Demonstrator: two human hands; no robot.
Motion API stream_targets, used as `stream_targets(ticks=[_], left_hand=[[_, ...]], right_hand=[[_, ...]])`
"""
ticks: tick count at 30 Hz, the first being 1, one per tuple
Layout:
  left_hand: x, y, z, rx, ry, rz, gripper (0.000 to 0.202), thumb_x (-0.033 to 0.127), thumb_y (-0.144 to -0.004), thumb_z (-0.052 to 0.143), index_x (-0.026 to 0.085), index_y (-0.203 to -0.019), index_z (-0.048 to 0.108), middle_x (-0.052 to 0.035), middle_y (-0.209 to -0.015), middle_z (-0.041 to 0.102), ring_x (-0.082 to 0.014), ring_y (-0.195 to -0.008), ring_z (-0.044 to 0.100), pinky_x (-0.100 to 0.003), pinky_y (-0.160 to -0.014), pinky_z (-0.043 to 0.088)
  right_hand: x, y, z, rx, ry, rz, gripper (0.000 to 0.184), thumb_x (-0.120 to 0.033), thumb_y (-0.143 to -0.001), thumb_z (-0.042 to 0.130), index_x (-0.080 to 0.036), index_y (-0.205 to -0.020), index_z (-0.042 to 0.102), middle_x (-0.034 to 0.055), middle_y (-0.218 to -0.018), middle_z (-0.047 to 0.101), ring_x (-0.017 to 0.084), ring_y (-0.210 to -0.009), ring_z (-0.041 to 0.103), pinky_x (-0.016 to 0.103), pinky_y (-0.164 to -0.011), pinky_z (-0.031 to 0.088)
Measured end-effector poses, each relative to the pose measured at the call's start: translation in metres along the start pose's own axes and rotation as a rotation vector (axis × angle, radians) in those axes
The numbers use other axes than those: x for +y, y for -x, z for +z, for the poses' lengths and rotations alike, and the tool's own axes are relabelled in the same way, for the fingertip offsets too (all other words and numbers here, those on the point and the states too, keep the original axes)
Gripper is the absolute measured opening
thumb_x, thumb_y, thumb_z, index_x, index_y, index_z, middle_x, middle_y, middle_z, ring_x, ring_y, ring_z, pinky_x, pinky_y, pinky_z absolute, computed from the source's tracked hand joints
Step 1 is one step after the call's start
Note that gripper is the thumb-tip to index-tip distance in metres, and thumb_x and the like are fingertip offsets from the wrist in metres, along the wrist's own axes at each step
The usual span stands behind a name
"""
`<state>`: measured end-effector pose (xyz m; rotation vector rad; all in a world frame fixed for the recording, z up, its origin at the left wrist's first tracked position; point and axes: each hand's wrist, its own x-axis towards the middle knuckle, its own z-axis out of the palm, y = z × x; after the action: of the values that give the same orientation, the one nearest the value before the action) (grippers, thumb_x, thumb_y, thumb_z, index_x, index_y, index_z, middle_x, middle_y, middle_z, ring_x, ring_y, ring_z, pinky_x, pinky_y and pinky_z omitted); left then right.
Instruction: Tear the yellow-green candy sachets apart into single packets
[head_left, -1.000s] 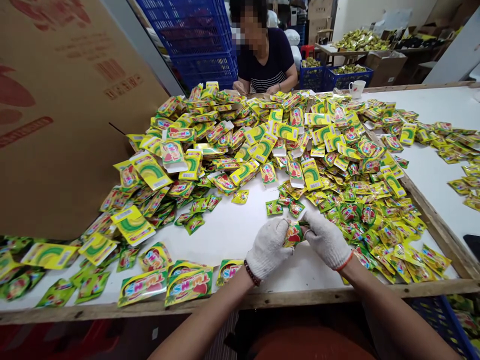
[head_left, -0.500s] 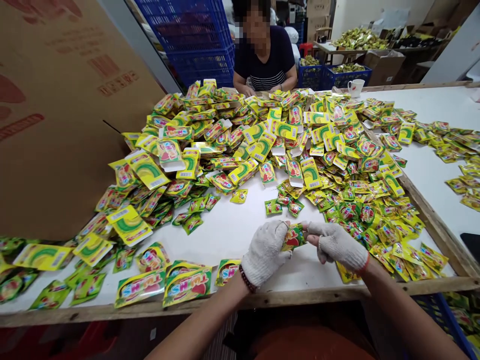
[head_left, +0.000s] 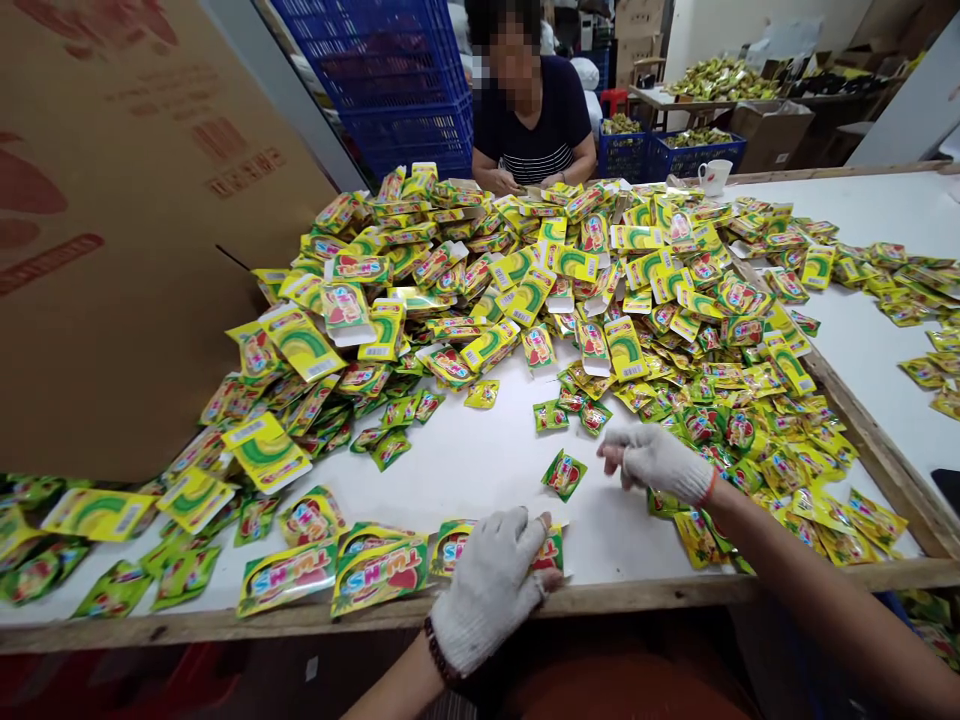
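Observation:
My left hand, in a pale knitted glove, is by the table's front edge, its thumb and fingers closed on a small printed carton whose right end shows. My right hand, also gloved with bare fingertips showing, hovers right of centre; its fingers are curled in and I see nothing in them. A green candy sachet lies alone on the white tabletop between my hands. Flat printed cartons lie left of my left hand. Beyond my right hand spreads a heap of sachets.
A large pile of yellow-green cartons covers the table's middle. A big cardboard box stands at left. Wooden rails edge the table. Across it sits a person, near blue crates and a white mug.
My left hand has moved down and left, to the front edge. My right hand has drawn slightly up, apart from the left. A green sachet now lies where my hands were together.

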<state>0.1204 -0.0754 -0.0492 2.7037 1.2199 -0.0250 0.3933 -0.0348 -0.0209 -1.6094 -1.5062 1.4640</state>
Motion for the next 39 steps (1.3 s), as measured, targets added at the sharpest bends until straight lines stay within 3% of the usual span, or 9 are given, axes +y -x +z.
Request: stream_targets(ticks=[4,9,14,17,20,24,28,34,39], left_hand=[[-0.024,0.019,-0.002,0.026,-0.125,-0.01,0.033,0.028,-0.094,0.051,0.024,-0.125,0.061,-0.0109,-0.111,0.06,-0.0279,-0.096,0.057,-0.044,-0.082,0.047],[-0.041,0.007,-0.029,0.011,-0.072,-0.042,0.014,0.027,-0.088,0.059,0.02,-0.092,0.07,-0.0107,-0.11,0.061,-0.029,-0.099,0.058,-0.046,-0.085,0.047],[-0.026,-0.068,-0.049,0.234,0.189,0.032,0.017,0.022,-0.092,0.052,0.018,-0.098,0.067,-0.0086,-0.105,0.063,-0.0203,-0.095,0.06,-0.034,-0.085,0.049],[-0.005,-0.133,-0.048,0.2,0.185,0.043,0.015,0.016,-0.09,0.049,0.017,-0.09,0.065,-0.0074,-0.097,0.062,-0.0189,-0.091,0.059,-0.031,-0.083,0.048],[0.014,-0.19,-0.04,0.142,0.158,0.0,0.016,0.018,-0.084,0.059,0.017,-0.099,0.064,-0.0095,-0.107,0.062,-0.0222,-0.098,0.059,-0.033,-0.086,0.047],[0.017,-0.226,-0.035,0.161,0.206,-0.103,0.017,0.011,-0.083,0.055,0.015,-0.096,0.064,-0.0119,-0.102,0.065,-0.0245,-0.099,0.06,-0.036,-0.087,0.046],[0.003,-0.209,-0.04,0.209,0.341,-0.153,0.019,0.017,-0.09,0.046,0.015,-0.091,0.065,-0.0089,-0.094,0.067,-0.0204,-0.091,0.061,-0.031,-0.081,0.048],[0.009,-0.147,-0.035,0.078,1.419,-0.251,0.035,0.036,-0.078,0.063,0.015,-0.107,0.066,-0.0063,-0.096,0.069,-0.0149,-0.073,0.063,-0.025,-0.06,0.054],[0.018,-0.127,-0.028,0.054,1.554,-0.392,0.05,0.041,-0.07,0.074,0.013,-0.11,0.064,-0.0095,-0.105,0.068,-0.0172,-0.078,0.065,-0.028,-0.06,0.058]], right_hand=[[0.002,-0.044,-0.014,0.332,0.497,-0.085,0.018,-0.031,-0.087,0.054,-0.017,-0.079,0.062,0.0025,-0.072,0.06,0.015,-0.067,0.056,0.025,-0.062,0.039],[0.002,-0.072,-0.002,0.422,0.733,0.092,0.04,-0.045,-0.081,0.066,-0.019,-0.112,0.062,0.0127,-0.115,0.057,0.023,-0.089,0.062,0.029,-0.073,0.043],[0.011,-0.063,0.004,0.357,0.596,0.011,0.025,-0.034,-0.079,0.069,-0.016,-0.096,0.066,0.0106,-0.098,0.065,0.024,-0.088,0.062,0.03,-0.076,0.045],[0.023,-0.048,-0.003,0.316,0.526,-0.043,0.019,-0.03,-0.08,0.065,-0.02,-0.097,0.067,0.0041,-0.09,0.069,0.02,-0.084,0.063,0.027,-0.077,0.047],[0.039,-0.035,-0.01,0.341,0.342,-0.154,0.029,-0.029,-0.08,0.063,-0.022,-0.108,0.068,0.0023,-0.105,0.071,0.021,-0.098,0.064,0.03,-0.091,0.048],[0.05,-0.029,-0.019,0.49,0.154,-0.141,0.038,-0.031,-0.077,0.059,-0.018,-0.111,0.069,0.0074,-0.11,0.071,0.026,-0.103,0.063,0.038,-0.095,0.048],[0.037,-0.023,-0.022,0.463,0.163,-0.263,0.024,-0.03,-0.079,0.057,-0.017,-0.093,0.071,0.0063,-0.092,0.07,0.023,-0.089,0.062,0.036,-0.085,0.05],[0.012,-0.016,-0.009,0.328,0.005,-0.346,0.02,-0.033,-0.08,0.061,-0.018,-0.09,0.069,0.0019,-0.082,0.066,0.018,-0.078,0.057,0.028,-0.071,0.047],[0.019,-0.018,-0.004,0.352,0.125,-0.274,0.024,-0.036,-0.079,0.062,-0.017,-0.065,0.058,-0.0025,-0.063,0.05,0.013,-0.064,0.045,0.023,-0.057,0.034]])
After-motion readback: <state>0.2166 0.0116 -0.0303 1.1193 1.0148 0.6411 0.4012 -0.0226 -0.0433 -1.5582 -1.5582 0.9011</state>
